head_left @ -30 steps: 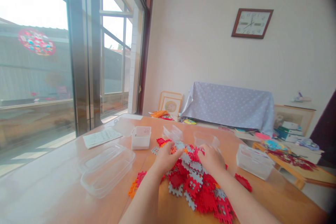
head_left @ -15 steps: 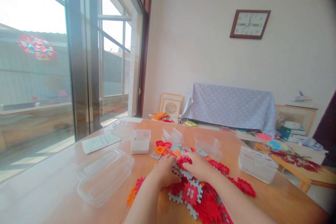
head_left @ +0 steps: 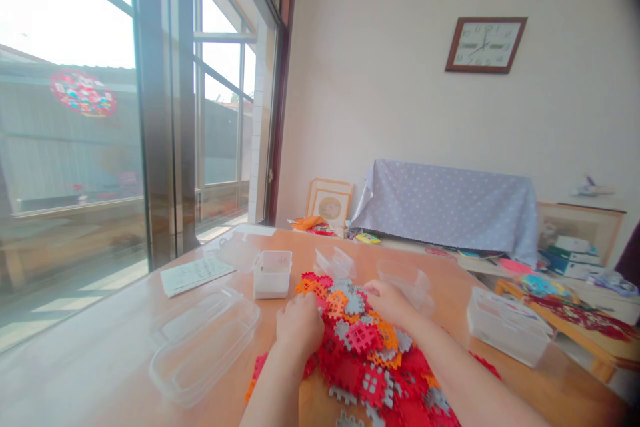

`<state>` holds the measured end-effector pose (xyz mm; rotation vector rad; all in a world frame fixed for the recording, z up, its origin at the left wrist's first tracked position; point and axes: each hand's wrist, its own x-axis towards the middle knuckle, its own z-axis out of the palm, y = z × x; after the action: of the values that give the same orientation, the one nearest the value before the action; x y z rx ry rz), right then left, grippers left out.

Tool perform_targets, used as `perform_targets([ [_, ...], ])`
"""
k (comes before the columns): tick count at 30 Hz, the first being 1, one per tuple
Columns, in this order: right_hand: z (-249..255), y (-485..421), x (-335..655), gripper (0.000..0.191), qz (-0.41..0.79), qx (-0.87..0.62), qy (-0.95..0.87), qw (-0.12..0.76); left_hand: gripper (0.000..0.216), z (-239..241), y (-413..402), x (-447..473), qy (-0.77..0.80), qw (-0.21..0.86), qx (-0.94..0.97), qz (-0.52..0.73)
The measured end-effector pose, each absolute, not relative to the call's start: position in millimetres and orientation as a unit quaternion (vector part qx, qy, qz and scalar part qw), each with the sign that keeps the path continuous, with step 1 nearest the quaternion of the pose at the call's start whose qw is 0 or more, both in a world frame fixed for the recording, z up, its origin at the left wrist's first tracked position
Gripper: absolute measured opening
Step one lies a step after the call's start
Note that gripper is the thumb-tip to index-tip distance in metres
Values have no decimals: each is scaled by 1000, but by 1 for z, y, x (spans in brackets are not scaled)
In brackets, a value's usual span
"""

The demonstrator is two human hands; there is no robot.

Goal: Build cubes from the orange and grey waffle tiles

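Observation:
A heap of interlocking plastic tiles (head_left: 363, 337) in red, orange and grey, with toothed edges and some with cut-out windows, is spread between my forearms. My left hand (head_left: 301, 321) is cupped against the heap's left side, its fingers bent and their tips hidden. At the far right edge of the pile rests my right hand (head_left: 390, 301), loosely curved, with its fingertips beside grey tiles. I see no tile lifted in either hand. A few orange and red tiles (head_left: 255, 373) lie apart, left of my left forearm.
To the left are a clear plastic lid (head_left: 205, 347), a white printed sheet (head_left: 197, 275) and a small white box (head_left: 273, 275). Clear containers (head_left: 407, 280) stand behind the heap. A lidded clear box (head_left: 507, 327) sits near the table's right edge. The window (head_left: 75, 167) borders the left.
My hands have moved apart from the middle of the heap to its two sides. More orange and grey tiles now show between them. The view has shifted slightly.

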<state>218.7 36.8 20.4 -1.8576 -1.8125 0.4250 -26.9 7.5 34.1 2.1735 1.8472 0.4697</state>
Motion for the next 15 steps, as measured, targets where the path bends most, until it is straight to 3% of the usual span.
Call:
perform_targets([
  [4,21,66,220,18,116,-709,-651,245,40,35,2,-12,589,118,773,206],
  [9,15,102,205,28,100,-733,-642,201,84,23,-6,1,486,205,830,183],
  [12,11,115,198,38,94,-744,-636,184,80,17,-6,2,477,227,836,147],
  [15,8,120,195,33,86,-747,-636,176,65,18,-5,1,497,222,828,132],
])
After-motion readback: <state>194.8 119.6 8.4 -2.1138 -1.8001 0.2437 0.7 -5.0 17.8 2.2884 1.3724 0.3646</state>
